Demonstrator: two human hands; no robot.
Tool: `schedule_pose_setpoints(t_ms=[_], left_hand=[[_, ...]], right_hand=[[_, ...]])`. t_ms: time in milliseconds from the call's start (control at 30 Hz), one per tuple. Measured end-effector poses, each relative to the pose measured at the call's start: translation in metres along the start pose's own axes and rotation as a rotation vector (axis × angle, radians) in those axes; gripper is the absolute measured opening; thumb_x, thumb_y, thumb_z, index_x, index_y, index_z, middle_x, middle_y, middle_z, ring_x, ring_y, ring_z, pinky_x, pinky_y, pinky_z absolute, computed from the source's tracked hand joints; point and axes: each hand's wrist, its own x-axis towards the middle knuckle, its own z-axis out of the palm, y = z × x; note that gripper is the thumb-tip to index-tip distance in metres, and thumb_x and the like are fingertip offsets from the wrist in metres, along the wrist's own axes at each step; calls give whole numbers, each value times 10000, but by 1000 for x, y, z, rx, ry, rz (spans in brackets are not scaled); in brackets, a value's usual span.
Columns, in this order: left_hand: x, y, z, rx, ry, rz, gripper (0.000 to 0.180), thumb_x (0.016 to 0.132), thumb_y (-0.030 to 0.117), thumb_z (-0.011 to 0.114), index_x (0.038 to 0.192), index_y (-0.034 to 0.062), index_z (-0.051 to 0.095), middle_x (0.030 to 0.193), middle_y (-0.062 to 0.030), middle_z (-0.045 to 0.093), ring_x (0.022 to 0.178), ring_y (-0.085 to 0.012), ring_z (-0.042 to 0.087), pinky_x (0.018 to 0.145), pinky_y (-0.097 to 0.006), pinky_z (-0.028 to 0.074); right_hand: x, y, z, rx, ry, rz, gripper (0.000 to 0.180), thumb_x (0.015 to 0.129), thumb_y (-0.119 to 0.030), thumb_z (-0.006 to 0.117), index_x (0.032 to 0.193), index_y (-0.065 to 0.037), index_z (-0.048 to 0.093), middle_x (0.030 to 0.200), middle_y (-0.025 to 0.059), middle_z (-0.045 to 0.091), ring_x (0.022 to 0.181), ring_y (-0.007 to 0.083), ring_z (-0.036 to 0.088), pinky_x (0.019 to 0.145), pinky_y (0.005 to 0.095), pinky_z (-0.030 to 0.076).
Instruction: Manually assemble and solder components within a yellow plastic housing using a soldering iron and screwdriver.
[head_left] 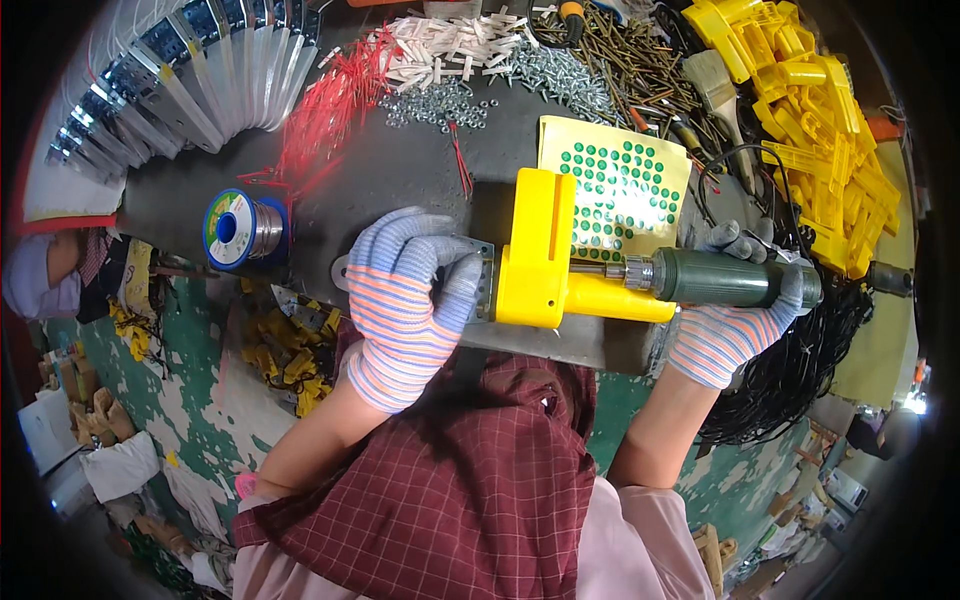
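Observation:
My left hand [405, 300], in a striped knit glove, grips a metal bracket [482, 275] pressed against a yellow plastic part [540, 250] at the near edge of the dark workbench [400, 170]. My right hand [730, 320], gloved the same way, is wrapped around a dark green electric screwdriver [730, 278]. The tool lies level, and its bit runs into the right side of the yellow part.
A sheet of green round stickers [625, 185] lies behind the yellow part. A solder wire spool [240, 228] stands left. Red wires [330, 105], white plastic pieces [450, 45], screws [570, 70], metal brackets [170, 85] and a heap of yellow parts [810, 110] fill the bench.

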Motion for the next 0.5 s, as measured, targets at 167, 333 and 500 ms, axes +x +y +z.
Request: schedule_pose_setpoints(t_ms=[167,333,500], left_hand=[[0,-5,-2,-39,-46,68,148,777,189,754,867,116,663,1004,-92,652,1003,-326,602,896,-450,473],[-1,-5,-2,-44,-30,83,143,777,183,750,870,117,664,979,-82,660,982,-325,609,879,-448,480],[-2,-7,-1,-89,-21,109,145,767,168,749,870,113,662,944,-76,667,943,-319,620,850,-437,491]], right_hand=[[-6,-1,2,16,5,-1,504,797,-329,731,1096,37,555,776,105,574,694,235,600,877,443,537],[-8,-1,4,-32,18,-35,480,789,-335,736,1059,19,556,768,101,571,707,235,605,883,443,537],[-5,-5,-4,-6,-16,-17,475,769,-346,745,1019,9,554,766,92,569,709,232,595,848,430,536]])
